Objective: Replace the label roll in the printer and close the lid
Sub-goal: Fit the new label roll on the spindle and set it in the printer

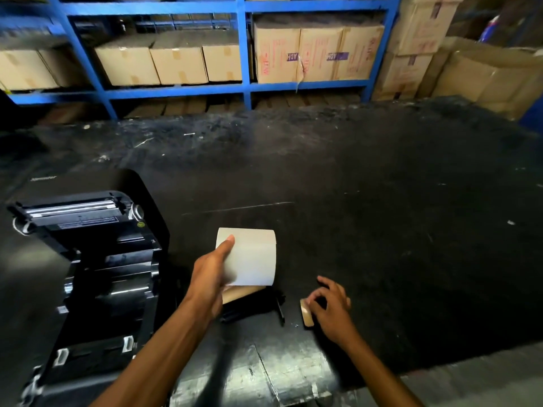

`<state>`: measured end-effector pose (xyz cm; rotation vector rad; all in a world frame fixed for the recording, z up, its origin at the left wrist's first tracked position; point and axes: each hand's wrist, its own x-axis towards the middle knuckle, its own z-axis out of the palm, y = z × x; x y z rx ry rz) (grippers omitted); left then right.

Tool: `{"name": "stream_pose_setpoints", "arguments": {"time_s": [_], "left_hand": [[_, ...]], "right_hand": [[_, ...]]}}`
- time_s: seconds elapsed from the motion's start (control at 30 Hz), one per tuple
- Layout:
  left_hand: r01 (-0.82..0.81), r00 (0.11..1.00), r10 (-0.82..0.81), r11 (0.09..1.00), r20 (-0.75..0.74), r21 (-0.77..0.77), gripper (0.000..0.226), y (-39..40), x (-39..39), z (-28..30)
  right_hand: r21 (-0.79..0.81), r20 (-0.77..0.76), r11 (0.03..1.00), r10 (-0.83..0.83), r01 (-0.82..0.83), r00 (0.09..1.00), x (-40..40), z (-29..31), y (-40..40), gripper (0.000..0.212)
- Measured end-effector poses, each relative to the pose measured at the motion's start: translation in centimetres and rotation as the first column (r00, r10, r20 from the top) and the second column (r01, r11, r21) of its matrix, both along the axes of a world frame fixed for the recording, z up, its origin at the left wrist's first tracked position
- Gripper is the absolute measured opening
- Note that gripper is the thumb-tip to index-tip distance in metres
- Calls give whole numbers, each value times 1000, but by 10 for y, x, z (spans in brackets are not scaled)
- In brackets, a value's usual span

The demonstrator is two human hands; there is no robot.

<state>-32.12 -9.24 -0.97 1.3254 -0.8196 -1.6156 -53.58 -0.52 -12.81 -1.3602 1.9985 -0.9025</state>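
Observation:
A black label printer stands at the left of the dark table, its lid swung up and open. My left hand grips a white label roll just right of the printer, above the table. Under that roll lie a brown cardboard core and a black spindle holder. My right hand rests on the table to the right, its fingers closed around a small brown-and-black piece.
The black, scuffed table stretches far to the right and back. Blue shelving with several cardboard boxes stands behind it. More boxes are stacked at the back right. The table's near edge is worn.

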Motion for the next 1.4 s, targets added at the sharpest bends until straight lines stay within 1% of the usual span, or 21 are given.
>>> {"name": "stream_pose_setpoints", "arguments": {"time_s": [0.07,0.1,0.2,0.33,0.4,0.47,0.53,0.57,0.67,0.73,0.77,0.87,0.93,1.0,1.07,1.1,1.17,1.23,1.27,1.33,1.4], "left_hand": [[-10,1000,10,1000,-26,4,31,4,1,-1],[-13,999,13,1000,-35,7,31,6,2,-1],[-28,999,29,1000,-44,9,29,11,6,-4],[-45,997,46,999,-56,16,26,12,11,-9],[-49,997,50,999,-59,21,26,11,13,-11],[-49,997,51,999,-62,20,27,11,15,-13],[-55,996,56,998,-66,16,27,12,16,-14],[-59,996,60,998,-72,13,27,12,17,-15],[-79,991,80,997,-110,20,24,13,21,-15],[-95,987,98,995,-128,30,23,14,26,-14],[-100,986,104,994,-129,37,23,13,29,-14],[-137,981,146,988,-130,77,24,11,38,-11],[-167,973,181,981,-145,99,21,9,45,-10],[-182,963,199,977,-181,108,19,7,51,-9],[-188,954,208,976,-216,112,17,6,55,-9],[-188,950,210,976,-231,113,16,5,56,-9],[-187,944,211,976,-255,114,16,4,56,-9],[-180,937,207,976,-282,121,16,4,55,-8],[-174,933,204,977,-297,124,14,4,54,-8],[-158,926,194,978,-325,135,12,6,53,-8],[-149,918,195,977,-346,155,16,7,53,-7]], "right_hand": [[-17,-126,999,29,-32,992,0,-14,3,13],[-28,-157,999,32,-37,987,-1,-16,3,12],[-30,-178,997,61,-68,982,-5,-16,5,16],[89,-181,972,230,-217,956,-14,-8,10,54],[152,-166,954,284,-260,945,-18,-1,6,65],[139,-113,964,244,-228,963,-16,7,-2,56],[99,-35,986,138,-134,990,-4,13,-16,40],[95,-24,990,106,-103,994,5,14,-23,37],[112,-140,987,134,-119,981,32,10,-34,39],[120,-174,982,166,-147,971,43,9,-36,32],[110,-126,982,165,-151,978,46,11,-36,26],[46,156,992,113,-122,981,42,30,-42,20],[9,223,998,65,-69,973,30,47,-50,18],[-52,287,998,-24,40,958,16,65,-58,14],[-107,422,975,-133,195,897,4,80,-64,14],[-115,505,957,-174,266,845,1,86,-66,19],[-103,636,933,-204,344,744,3,95,-68,20],[-86,701,929,-200,360,684,12,97,-70,18],[-82,713,931,-194,355,674,17,97,-70,19],[-92,717,933,-180,347,674,27,94,-69,20],[-125,712,927,-165,354,683,31,92,-67,22]]}}
